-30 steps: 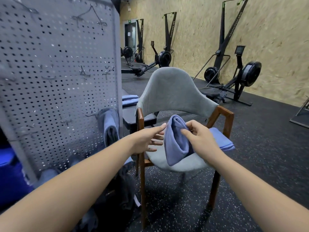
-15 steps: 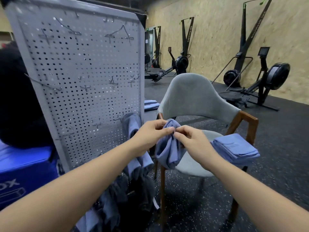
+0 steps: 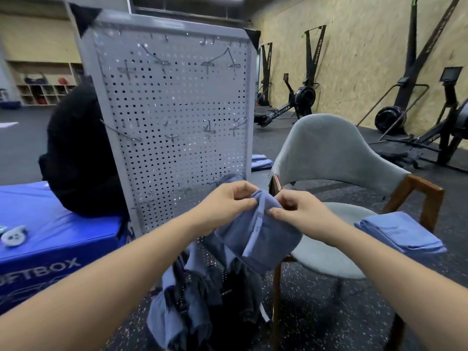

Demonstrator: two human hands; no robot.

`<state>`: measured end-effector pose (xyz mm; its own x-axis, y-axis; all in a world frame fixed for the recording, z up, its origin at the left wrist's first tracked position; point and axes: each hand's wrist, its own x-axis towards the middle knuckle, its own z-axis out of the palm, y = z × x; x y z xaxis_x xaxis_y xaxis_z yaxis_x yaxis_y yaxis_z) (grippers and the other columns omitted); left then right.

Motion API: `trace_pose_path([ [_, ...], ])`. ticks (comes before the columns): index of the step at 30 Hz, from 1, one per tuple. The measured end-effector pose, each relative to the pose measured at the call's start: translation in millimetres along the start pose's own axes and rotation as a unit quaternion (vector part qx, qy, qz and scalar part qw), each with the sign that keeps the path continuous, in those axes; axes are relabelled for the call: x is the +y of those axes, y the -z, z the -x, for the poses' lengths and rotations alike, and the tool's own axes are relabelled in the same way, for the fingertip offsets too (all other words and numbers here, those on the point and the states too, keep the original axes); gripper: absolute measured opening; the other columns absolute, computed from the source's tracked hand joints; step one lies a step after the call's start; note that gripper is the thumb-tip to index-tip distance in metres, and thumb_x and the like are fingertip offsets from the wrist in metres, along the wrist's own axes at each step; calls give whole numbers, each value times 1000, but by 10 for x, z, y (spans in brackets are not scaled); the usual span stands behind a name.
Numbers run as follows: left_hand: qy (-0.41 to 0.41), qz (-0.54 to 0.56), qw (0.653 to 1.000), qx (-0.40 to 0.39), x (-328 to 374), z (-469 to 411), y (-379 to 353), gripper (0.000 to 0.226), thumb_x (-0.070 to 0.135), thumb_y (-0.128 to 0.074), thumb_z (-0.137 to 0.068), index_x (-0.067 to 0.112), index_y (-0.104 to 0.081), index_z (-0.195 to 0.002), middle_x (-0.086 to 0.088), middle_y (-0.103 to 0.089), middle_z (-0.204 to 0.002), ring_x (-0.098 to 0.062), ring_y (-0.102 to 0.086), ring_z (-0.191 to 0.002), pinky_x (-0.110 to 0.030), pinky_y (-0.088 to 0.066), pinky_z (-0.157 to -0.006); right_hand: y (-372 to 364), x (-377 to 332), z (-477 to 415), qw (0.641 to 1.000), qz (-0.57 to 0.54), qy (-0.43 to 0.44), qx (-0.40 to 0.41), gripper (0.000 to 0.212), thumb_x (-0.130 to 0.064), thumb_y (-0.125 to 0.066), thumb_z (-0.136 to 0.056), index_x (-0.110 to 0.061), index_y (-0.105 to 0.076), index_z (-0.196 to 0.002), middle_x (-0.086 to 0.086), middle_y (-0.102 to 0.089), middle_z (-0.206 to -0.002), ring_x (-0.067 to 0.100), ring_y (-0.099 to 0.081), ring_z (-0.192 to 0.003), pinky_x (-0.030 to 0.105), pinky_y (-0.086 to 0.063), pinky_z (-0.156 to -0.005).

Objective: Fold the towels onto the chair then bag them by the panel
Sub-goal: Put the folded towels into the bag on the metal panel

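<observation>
Since the earlier frame both hands have carried the held towel (image 3: 255,239) leftward, off the seat of the grey chair (image 3: 329,153) to the foot of the panel (image 3: 177,117). At far left stands a blue soft box (image 3: 50,239), bearing a small grey device (image 3: 14,235) and a black bulk (image 3: 76,158) that cannot be identified. Next, the perforated panel stands upright, with wire hooks scattered over it. At its base a dark bag (image 3: 235,307) sits on the floor with blue-grey cloth (image 3: 174,317) hanging about it; whether in it or over it cannot be told. The left hand (image 3: 228,205) and right hand (image 3: 301,211) each pinch the towel's top edge, close together, so the folded body hangs free just above the bag. Judged purpose: to keep the fold intact for lowering in. Right of the hands, the chair, with wooden arms, holds one folded towel (image 3: 400,234) at the seat's right edge, evidently awaiting bagging. More blue towels (image 3: 262,160) lie beyond, between panel and chair. The flooring is black speckled rubber (image 3: 316,312). Rowing machines (image 3: 293,105) line a chipboard wall (image 3: 367,59) at right.
</observation>
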<state>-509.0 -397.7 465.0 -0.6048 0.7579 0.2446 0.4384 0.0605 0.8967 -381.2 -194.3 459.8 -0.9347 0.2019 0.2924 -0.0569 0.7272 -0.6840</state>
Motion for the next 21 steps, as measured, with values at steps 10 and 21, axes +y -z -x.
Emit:
trace_pose_path([
  [10,90,-50,989,102,-369,160,211,22,32,-59,-100,15,-70,-92,-1,-72,-83,-12,-57,-75,-38,-50,-79,-539,-204,-341,993,93,29,60,25,-37,-81,-88,-22,-65,-78,-6,-69,-75,8,-61,-74,18,-40,-62],
  [21,107,33,990,81,-628,219,522,25,43,-80,-96,26,-76,-114,10,-80,-109,-11,-74,-108,-31,-56,-94,-856,-307,-575,996,82,13,45,28,-43,-79,-91,-20,-66,-83,-6,-69,-80,11,-63,-80,24,-44,-66],
])
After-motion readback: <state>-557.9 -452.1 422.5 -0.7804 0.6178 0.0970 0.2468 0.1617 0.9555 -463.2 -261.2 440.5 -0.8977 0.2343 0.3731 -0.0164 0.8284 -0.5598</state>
